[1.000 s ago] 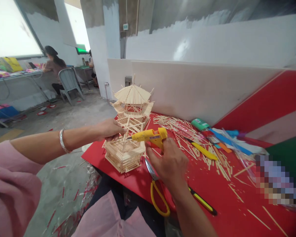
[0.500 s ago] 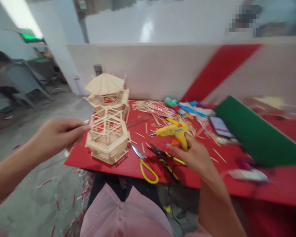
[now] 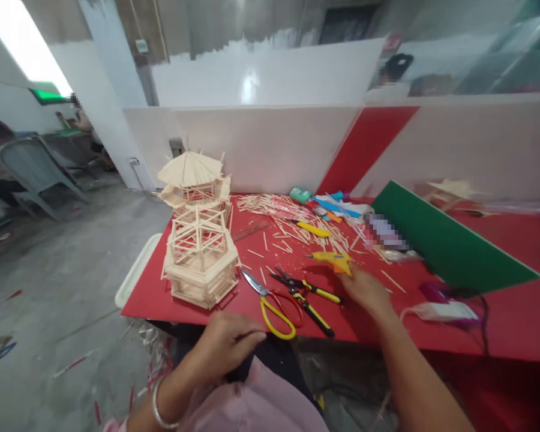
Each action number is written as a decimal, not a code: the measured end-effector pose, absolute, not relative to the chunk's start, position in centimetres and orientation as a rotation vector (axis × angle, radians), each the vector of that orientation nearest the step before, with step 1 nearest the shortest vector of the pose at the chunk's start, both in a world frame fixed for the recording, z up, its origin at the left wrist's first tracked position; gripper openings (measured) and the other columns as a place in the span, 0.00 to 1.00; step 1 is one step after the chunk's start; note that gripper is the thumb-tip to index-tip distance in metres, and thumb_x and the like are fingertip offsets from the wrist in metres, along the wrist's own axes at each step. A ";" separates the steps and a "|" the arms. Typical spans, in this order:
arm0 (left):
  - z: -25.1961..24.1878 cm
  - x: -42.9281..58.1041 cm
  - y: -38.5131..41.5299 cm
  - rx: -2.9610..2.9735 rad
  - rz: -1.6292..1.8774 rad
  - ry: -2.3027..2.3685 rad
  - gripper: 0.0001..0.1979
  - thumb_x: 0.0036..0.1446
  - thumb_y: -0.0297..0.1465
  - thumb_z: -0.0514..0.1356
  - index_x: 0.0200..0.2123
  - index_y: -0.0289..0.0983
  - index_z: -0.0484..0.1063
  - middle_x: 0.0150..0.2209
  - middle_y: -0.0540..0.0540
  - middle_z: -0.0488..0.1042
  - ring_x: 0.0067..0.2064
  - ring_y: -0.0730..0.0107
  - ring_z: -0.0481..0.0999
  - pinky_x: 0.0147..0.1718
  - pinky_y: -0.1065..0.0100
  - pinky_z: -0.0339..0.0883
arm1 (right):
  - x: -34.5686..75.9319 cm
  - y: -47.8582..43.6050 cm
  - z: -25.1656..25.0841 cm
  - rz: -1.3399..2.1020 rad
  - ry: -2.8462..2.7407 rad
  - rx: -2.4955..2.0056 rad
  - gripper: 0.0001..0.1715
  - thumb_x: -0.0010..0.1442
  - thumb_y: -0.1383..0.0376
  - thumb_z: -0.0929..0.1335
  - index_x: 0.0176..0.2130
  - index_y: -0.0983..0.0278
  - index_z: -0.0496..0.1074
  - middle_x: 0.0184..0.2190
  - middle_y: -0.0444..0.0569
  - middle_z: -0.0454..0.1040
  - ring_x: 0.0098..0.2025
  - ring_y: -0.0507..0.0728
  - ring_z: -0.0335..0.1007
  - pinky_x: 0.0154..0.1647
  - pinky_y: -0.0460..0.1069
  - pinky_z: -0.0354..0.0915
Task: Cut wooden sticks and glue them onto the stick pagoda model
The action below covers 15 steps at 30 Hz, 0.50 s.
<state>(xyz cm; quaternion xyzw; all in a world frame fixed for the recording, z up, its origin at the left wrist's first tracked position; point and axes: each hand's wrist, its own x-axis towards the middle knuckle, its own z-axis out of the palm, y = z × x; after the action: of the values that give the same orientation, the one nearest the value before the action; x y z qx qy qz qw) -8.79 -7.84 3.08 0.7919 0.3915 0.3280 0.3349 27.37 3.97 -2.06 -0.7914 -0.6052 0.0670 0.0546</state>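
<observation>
A yellow glue gun (image 3: 333, 259) is in my right hand (image 3: 364, 291), its nozzle pointing left, low over the red tabletop. My left hand (image 3: 227, 345) is in front of the table's near edge, thumb and forefinger closed together; whatever is between them, if anything, is too small to make out. The unfinished hexagonal stick model (image 3: 202, 264), with open roof framing, stands by the left front corner. Behind it rises a roofed stick pavilion (image 3: 191, 171). Between my hands lie scissors (image 3: 274, 312) with yellow and red handles and black-and-yellow pliers (image 3: 312, 300).
Loose wooden sticks (image 3: 274, 210) cover the back of the red table (image 3: 148, 294), with a yellow utility knife (image 3: 312, 229) among them. A green board (image 3: 450, 246) leans at the right, near a white power strip (image 3: 450, 311). A grey chair (image 3: 31, 168) stands left, with people farther back.
My left hand has left the stick model's side and moved right and down to the table's front edge. My right hand has lowered the glue gun and shifted slightly right.
</observation>
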 end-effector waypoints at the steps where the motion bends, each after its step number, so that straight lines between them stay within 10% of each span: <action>1: 2.8 -9.4 -8.2 2.068 0.869 1.013 0.12 0.65 0.34 0.57 0.38 0.38 0.81 0.28 0.45 0.81 0.29 0.71 0.78 0.31 0.73 0.67 | 27.0 5.3 -2.7 0.222 -1.870 -2.390 0.26 0.63 0.57 0.60 0.52 0.69 0.72 0.45 0.65 0.79 0.44 0.68 0.78 0.38 0.55 0.69; 7: 2.6 -21.7 -11.9 1.928 0.789 1.054 0.08 0.59 0.35 0.64 0.37 0.41 0.82 0.25 0.45 0.79 0.26 0.70 0.77 0.27 0.71 0.66 | 26.6 7.9 -2.6 0.035 -2.004 -2.171 0.25 0.57 0.59 0.65 0.50 0.68 0.75 0.49 0.66 0.77 0.52 0.72 0.74 0.50 0.62 0.69; 15: 0.7 -29.9 -4.4 0.804 1.877 1.560 0.18 0.41 0.45 0.70 0.27 0.36 0.77 0.16 0.53 0.65 0.19 0.78 0.61 0.17 0.75 0.51 | 17.2 9.8 2.7 0.832 -2.078 -1.379 0.24 0.57 0.51 0.66 0.47 0.61 0.79 0.47 0.53 0.81 0.49 0.64 0.78 0.52 0.59 0.72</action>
<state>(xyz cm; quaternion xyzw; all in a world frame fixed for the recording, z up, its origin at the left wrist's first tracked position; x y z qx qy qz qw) -29.91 -4.42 0.73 0.3002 0.5825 0.7008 0.2819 17.17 9.85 2.70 -0.5073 -0.7647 0.3061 0.2534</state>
